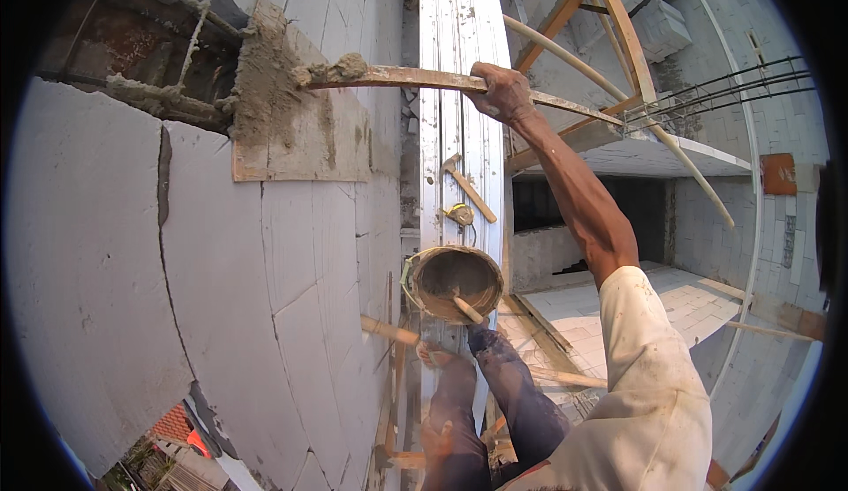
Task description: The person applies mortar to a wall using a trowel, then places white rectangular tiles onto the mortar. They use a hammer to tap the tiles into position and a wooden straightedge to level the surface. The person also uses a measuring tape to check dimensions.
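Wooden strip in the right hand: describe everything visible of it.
The wooden strip is long, narrow and brown, with pale smears. It crosses the upper view, slanting down toward the right. The right hand grips it partway along. A grey mortar clump sits at its left end, in front of a mortar-smeared board; whether the strip touches the board cannot be told.

Bright daylight, dark curved fisheye rim

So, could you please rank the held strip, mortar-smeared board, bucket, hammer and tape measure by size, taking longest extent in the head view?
1. Strip
2. Board
3. Bucket and hammer: unsure, as the bucket seems nearer the camera
4. Tape measure
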The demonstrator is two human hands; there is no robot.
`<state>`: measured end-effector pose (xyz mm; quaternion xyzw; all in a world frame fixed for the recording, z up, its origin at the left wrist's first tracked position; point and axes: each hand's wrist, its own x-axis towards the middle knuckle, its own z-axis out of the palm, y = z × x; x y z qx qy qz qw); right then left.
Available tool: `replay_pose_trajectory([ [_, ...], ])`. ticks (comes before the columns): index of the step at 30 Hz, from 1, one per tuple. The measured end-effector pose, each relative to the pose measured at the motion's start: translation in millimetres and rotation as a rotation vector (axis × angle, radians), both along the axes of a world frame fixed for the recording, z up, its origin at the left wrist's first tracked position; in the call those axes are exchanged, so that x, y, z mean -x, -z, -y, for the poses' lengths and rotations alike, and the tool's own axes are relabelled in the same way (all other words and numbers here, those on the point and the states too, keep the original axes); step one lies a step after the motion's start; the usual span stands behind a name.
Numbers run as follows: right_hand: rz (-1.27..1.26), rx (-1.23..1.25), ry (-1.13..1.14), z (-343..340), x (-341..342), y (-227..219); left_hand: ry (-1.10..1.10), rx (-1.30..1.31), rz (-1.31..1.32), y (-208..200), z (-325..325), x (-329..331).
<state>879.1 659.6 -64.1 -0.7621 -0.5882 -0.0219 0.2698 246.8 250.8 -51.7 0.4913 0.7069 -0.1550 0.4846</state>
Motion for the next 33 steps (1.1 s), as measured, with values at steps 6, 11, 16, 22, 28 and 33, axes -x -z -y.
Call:
replay_pose_trajectory([
  [6,0.090,-0.260,0.131,24,-91,-89,0.142,-0.006,0.029,-19,-16,10],
  [11,0.029,-0.289,0.015,51,-71,-88,0.151,0.076,0.084,-58,-47,-11],
  [16,-0.142,0.184,0.072,11,-36,-66,0.213,-0.002,0.105,-53,-67,3],
  [22,-0.067,0.071,0.125,-55,9,-85,0.134,0.091,0.079,-63,-69,-5],
  [28,0.057,-0.433,0.089,-32,18,-106,0.113,0.182,0.086,-81,-64,-12],
  [33,0.097,-0.524,0.015,1,28,-197,0.218,0.184,0.143,-91,-76,-36],
])
